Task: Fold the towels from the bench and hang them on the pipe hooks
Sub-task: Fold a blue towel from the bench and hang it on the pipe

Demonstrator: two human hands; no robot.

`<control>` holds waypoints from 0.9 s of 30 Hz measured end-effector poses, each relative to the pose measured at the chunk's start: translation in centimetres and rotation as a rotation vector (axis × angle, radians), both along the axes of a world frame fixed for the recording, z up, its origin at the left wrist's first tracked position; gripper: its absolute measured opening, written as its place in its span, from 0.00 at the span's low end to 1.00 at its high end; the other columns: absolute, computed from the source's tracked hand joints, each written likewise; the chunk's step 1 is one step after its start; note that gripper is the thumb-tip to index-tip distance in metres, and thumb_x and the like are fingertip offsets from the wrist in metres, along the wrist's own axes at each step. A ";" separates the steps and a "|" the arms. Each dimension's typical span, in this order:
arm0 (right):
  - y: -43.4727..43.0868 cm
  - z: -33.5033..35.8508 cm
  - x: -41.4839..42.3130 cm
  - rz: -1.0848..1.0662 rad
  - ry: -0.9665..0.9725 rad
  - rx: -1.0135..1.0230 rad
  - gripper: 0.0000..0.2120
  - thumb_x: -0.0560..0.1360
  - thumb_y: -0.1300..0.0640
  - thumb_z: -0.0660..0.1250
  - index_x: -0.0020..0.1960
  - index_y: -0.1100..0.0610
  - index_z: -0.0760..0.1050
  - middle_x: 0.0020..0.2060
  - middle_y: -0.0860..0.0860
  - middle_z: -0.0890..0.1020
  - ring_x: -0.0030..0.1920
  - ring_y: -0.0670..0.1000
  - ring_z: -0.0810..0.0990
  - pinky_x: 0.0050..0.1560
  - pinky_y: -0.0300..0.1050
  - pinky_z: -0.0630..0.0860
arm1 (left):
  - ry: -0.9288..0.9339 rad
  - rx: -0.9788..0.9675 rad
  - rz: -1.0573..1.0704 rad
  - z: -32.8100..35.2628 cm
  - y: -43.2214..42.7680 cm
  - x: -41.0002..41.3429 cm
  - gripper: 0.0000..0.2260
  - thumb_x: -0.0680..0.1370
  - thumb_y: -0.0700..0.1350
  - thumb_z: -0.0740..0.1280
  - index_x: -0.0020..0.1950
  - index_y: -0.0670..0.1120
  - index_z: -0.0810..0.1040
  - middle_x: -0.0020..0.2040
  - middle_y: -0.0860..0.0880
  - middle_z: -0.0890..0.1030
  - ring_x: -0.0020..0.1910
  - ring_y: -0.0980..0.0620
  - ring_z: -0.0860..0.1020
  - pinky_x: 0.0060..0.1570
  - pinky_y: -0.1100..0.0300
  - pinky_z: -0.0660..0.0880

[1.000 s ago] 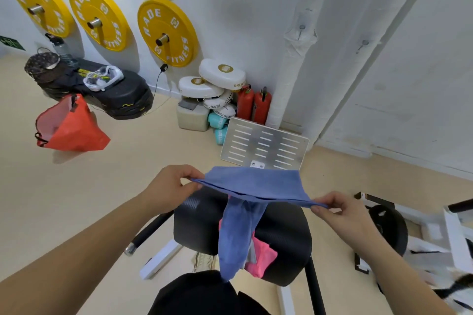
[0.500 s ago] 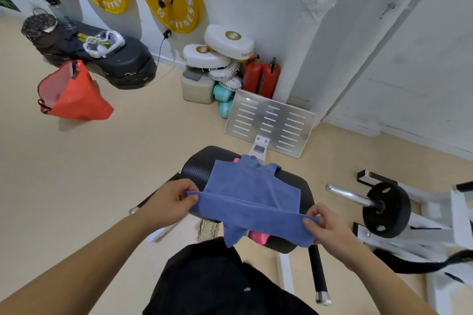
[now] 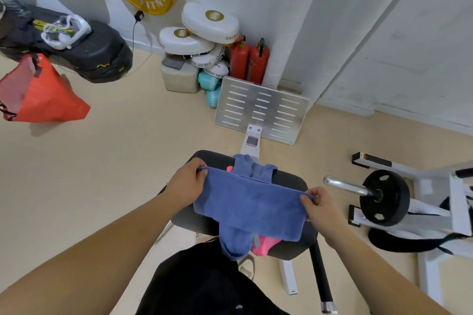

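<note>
Left hand (image 3: 185, 184) and right hand (image 3: 321, 208) pinch the blue towel (image 3: 250, 204) by its ends, spread over the tabletop (image 3: 291, 179). Under it lie a pink towel (image 3: 265, 245) and perhaps a second blue towel (image 3: 234, 243). Open floor (image 3: 102, 174) lies left of the tabletop, a barbell (image 3: 384, 197) right.

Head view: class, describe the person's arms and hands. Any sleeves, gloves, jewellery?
The left hand and right hand are bare: no gloves, rings or watch visible. The left forearm and right forearm carry no sleeves up to the frame edge. Below them shows a black garment.
</note>
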State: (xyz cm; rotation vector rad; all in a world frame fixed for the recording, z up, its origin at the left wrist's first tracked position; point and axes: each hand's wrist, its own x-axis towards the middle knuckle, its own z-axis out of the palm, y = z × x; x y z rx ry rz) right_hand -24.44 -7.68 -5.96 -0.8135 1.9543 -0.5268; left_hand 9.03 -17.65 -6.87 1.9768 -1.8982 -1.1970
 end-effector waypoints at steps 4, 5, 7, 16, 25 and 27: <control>-2.3 -1.8 -0.2 -0.003 0.051 0.075 0.02 0.81 0.57 0.66 0.49 0.54 0.74 0.43 0.58 0.82 0.48 0.63 0.83 0.53 0.63 0.81 | -0.068 0.077 -0.037 -2.0 -2.8 -0.4 0.06 0.84 0.47 0.59 0.55 0.50 0.75 0.49 0.49 0.81 0.47 0.49 0.79 0.53 0.52 0.78; -2.7 -2.2 -0.1 -0.001 0.064 0.103 0.02 0.80 0.57 0.66 0.49 0.55 0.74 0.43 0.58 0.82 0.48 0.62 0.82 0.50 0.60 0.80 | -0.089 0.097 -0.052 -2.5 -3.3 -0.5 0.06 0.84 0.47 0.59 0.55 0.50 0.75 0.49 0.49 0.81 0.47 0.49 0.79 0.53 0.51 0.79; -3.4 -3.0 -0.1 0.008 0.101 0.138 0.02 0.80 0.57 0.66 0.49 0.56 0.75 0.43 0.56 0.82 0.47 0.59 0.82 0.46 0.52 0.78 | -0.129 0.141 -0.070 -3.4 -4.2 -0.8 0.06 0.84 0.47 0.59 0.54 0.50 0.75 0.48 0.49 0.81 0.46 0.50 0.79 0.51 0.53 0.78; -4.6 -6.0 0.4 0.325 0.311 0.455 0.19 0.82 0.52 0.59 0.72 0.54 0.72 0.68 0.59 0.72 0.67 0.61 0.73 0.70 0.56 0.72 | -0.290 0.277 -0.431 -4.5 -5.5 -1.8 0.25 0.79 0.47 0.63 0.77 0.54 0.66 0.70 0.52 0.73 0.67 0.47 0.73 0.63 0.52 0.75; -3.0 -1.8 0.4 0.104 0.101 0.255 0.05 0.71 0.63 0.68 0.45 0.59 0.73 0.38 0.53 0.76 0.38 0.51 0.73 0.41 0.49 0.73 | -0.183 0.248 -0.106 -0.8 -2.7 -1.4 0.05 0.73 0.47 0.70 0.43 0.49 0.75 0.43 0.49 0.78 0.40 0.52 0.75 0.37 0.61 0.70; -1.5 -0.3 0.6 0.036 0.026 0.163 0.05 0.73 0.64 0.68 0.45 0.60 0.72 0.38 0.55 0.75 0.38 0.52 0.73 0.42 0.50 0.74 | -0.019 0.258 0.056 0.7 -1.1 -0.8 0.06 0.75 0.44 0.70 0.46 0.45 0.75 0.42 0.47 0.78 0.39 0.51 0.74 0.40 0.59 0.71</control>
